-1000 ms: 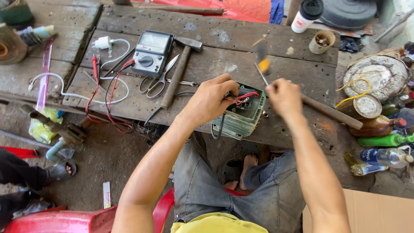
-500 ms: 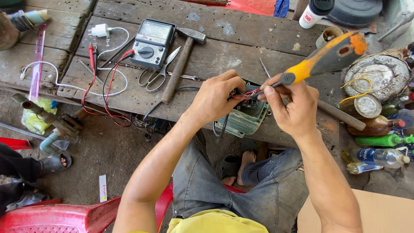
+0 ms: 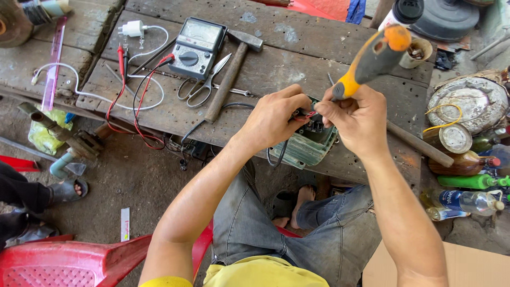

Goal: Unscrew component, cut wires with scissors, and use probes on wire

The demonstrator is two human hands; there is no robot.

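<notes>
Head view shows the left hand (image 3: 276, 119) pinching red wires (image 3: 304, 113) over the green device (image 3: 311, 143) at the tabletop (image 3: 297, 48) edge, at 3 o'clock from the hammer (image 3: 228, 79), while the right hand (image 3: 356, 119) fingers wrap a screwdriver (image 3: 372, 61), so the wiring step seems in hand and the tip needs careful aim.

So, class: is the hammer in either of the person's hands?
No: the hammer lies on the wooden bench beside the scissors, while the right hand grips a yellow-handled screwdriver.
</notes>
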